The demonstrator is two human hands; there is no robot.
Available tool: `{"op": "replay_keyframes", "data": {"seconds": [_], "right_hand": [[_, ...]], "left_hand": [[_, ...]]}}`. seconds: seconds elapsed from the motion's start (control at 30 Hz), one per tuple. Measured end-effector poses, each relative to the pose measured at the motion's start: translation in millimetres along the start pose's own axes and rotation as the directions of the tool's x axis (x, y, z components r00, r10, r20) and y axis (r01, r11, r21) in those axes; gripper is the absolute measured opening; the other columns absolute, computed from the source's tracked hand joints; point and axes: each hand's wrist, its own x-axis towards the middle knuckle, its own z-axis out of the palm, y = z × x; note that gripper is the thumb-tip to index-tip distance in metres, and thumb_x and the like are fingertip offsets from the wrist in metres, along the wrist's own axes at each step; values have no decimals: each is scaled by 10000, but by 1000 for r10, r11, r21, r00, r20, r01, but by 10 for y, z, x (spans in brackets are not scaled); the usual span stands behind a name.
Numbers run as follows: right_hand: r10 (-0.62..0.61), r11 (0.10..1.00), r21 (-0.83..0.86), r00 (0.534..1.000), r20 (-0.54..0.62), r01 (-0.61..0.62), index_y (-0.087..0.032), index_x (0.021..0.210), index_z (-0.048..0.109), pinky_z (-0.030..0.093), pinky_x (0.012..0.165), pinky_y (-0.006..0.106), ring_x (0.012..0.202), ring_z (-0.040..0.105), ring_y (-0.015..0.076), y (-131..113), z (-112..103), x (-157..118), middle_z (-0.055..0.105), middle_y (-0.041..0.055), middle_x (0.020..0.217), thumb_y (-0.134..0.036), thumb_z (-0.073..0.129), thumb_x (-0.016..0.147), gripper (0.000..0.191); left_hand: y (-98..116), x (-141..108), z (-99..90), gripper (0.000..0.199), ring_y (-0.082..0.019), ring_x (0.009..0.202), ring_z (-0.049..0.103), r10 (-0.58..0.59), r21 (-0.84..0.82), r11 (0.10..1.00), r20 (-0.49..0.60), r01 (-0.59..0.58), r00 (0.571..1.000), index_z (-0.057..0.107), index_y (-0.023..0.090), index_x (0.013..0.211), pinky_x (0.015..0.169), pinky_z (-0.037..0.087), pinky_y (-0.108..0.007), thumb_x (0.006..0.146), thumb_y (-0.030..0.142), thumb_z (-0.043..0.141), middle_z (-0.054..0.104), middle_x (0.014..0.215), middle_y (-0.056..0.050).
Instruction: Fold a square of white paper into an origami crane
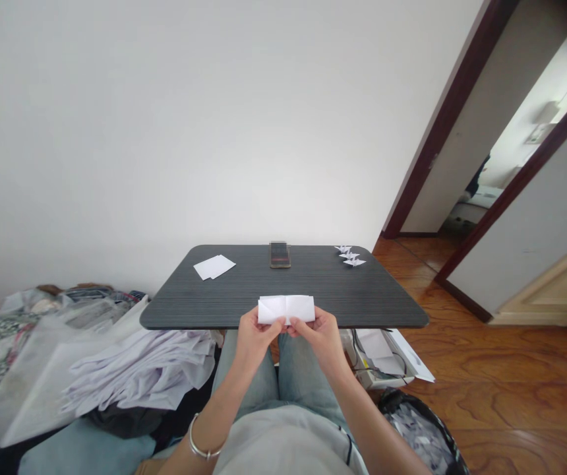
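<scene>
my left hand (pixel 260 340) and my right hand (pixel 320 338) are both narrow, each pinching a white rectangular folded paper (pixel 286 309) between thumb and fingers, with the thumbs on its near face. the two hands almost meet beneath it. i hold the folded paper up at the middle of the near edge of a dark grey wood-grain table (pixel 343 290) with rounded corners, above my light blue jeans (pixel 296 369). from this view i cannot tell whether it touches the table. a crease runs down its middle. a thin silver bangle (pixel 201 439) circles my left wrist.

near the far edge, left of centre, two loose white paper sheets (pixel 214 266) lie overlapping. at the middle of that edge, a dark smartphone with a gold-toned frame (pixel 280 254) lies flat. three small white origami paper cranes (pixel 349 256) sit in a row near the far right corner.

below the near right corner, white papers and dark cables (pixel 377 353) are heaped together, and a black bag of shredded paper (pixel 415 429) stands on the reddish-brown wood floor (pixel 501 369). left of the table is a pile of white and patterned cloth and plastic (pixel 135 369). beyond the right side of the table, a dark-framed doorway (pixel 449 112) opens onto another room.
</scene>
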Motion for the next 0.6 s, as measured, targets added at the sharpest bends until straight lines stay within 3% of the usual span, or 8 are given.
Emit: {"op": "replay_keyframes", "data": {"seconds": [0.33, 0.6], "right_hand": [[-2, 1000, -23, 1000, -21, 1, -129, 765, 641, 499, 504, 242, 491, 603, 141, 7, -18, -12, 668, 5, 593, -253, 698, 650, 178], [9, 999, -41, 1000, 9, -8, -133, 777, 631, 503, 503, 242, 489, 600, 140, -7, -12, -18, 661, 4, 590, -278, 689, 669, 190]], "left_hand": [[18, 17, -5, 277, -135, 660, 620, -10, 3, 1000, 65, 10, 998, 597, 115, 862, 615, 513, -227, 611, 189, 687, 671, 763, -18], [37, 29, 5, 271, -110, 555, 592, -45, 72, 997, 23, 43, 999, 589, 102, 850, 532, 503, -204, 596, 162, 665, 654, 675, 0]]}}
